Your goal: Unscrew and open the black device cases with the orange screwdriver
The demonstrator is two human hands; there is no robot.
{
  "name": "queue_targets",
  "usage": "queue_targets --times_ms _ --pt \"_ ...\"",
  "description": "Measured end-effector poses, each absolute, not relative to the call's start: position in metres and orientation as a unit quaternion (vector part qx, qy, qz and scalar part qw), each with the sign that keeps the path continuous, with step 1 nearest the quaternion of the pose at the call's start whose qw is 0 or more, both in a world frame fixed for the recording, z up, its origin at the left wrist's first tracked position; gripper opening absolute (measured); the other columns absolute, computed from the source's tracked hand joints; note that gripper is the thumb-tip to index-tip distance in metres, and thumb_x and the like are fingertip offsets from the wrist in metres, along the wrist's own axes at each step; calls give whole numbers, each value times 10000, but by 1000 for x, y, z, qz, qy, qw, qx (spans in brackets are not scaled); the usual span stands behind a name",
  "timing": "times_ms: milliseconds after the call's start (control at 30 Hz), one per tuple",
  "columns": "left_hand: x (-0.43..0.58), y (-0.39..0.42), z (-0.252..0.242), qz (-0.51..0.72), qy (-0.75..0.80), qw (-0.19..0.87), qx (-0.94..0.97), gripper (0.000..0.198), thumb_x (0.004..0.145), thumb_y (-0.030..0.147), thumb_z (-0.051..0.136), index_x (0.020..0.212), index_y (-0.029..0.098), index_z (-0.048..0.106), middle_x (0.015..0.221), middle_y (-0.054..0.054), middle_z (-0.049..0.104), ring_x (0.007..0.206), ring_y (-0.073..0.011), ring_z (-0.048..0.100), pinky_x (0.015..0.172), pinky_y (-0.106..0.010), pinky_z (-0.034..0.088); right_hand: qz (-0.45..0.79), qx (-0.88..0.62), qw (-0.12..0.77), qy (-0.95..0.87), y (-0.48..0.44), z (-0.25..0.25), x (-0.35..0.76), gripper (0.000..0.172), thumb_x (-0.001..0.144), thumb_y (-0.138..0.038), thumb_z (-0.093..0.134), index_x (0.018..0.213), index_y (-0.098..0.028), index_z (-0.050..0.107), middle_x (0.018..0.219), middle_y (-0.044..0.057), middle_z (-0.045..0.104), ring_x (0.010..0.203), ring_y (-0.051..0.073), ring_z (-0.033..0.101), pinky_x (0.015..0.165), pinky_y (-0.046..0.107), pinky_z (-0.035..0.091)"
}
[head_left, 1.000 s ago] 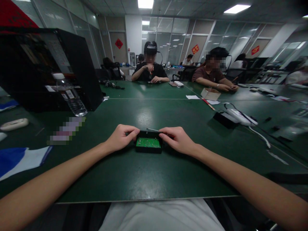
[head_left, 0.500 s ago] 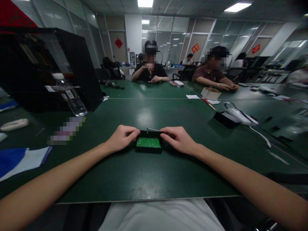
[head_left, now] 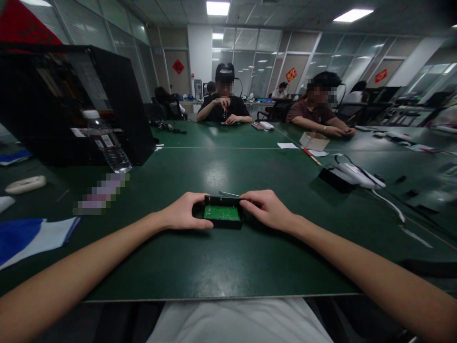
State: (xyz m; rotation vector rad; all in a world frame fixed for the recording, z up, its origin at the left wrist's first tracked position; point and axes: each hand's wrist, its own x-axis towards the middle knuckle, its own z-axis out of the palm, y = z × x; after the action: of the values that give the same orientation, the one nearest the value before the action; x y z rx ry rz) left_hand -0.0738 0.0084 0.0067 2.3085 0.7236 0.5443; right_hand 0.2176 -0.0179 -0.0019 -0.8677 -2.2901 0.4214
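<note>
A black plastic case (head_left: 223,224), with a green circuit board (head_left: 222,213) inside it, is on the table before me. My left hand (head_left: 185,212) grips its left end, with the thumb on the front wall and the fingers around the back corner. Closed fingers of my right hand (head_left: 266,206) pinch the case at its back right corner. A thin metal rod (head_left: 230,194) slants behind the back wall, its right end meeting my right fingertips. Whether it is fixed to the case or held in those fingers, I cannot tell.
A black computer tower (head_left: 119,105) and a water bottle (head_left: 110,145) stand at the left, near a blue-and-white packet (head_left: 39,238). At the right are a white device with cables (head_left: 360,174), a black box (head_left: 335,178) and an open carton (head_left: 314,141). Two people sit across the table.
My left hand has opened from a pinch at the back left corner to a wider hold, its thumb now on the front wall. My right hand stays at its corner.
</note>
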Motion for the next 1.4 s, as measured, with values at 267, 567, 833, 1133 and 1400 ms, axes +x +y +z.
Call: queue_targets --times_ms 267,567,833,1133,1400 --pt "-69 4 7 215 284 328 875 499 794 370 805 1217 149 659 1125 -73 723 1004 -234 682 879 -316 520 158 -325 314 -878 -18 0 218 292 1034 -325 491 861 -157 656 704 -3 607 611 99 518 614 226 383" --pt "-68 3 8 218 285 317 878 443 796 367 801 1156 139 680 1042 -59 728 937 -219 681 827 -299 516 161 -328 303 -880 -18 2 217 310 1036 -327 479 823 -160 630 687 -11 574 607 97 509 616 225 374" --pt "-70 4 7 216 275 328 878 476 811 384 790 1204 145 665 1086 -69 723 979 -228 682 855 -309 520 152 -328 306 -881 -17 0 217 336 1035 -336 479 771 -165 599 651 -24 537 571 89 471 590 226 351" --pt "-69 3 11 203 290 358 864 497 804 395 793 1219 157 658 1146 -85 721 1034 -250 681 902 -351 533 108 -339 336 -872 -19 2 216 415 1034 -351 463 667 -176 546 600 -17 507 541 95 467 563 241 351" --pt "-70 5 9 212 289 361 861 519 813 399 791 1246 153 643 1194 -98 710 1055 -252 675 916 -350 533 98 -361 407 -833 -21 -4 212 360 1025 -340 500 764 -168 677 665 25 653 582 122 565 589 255 399"
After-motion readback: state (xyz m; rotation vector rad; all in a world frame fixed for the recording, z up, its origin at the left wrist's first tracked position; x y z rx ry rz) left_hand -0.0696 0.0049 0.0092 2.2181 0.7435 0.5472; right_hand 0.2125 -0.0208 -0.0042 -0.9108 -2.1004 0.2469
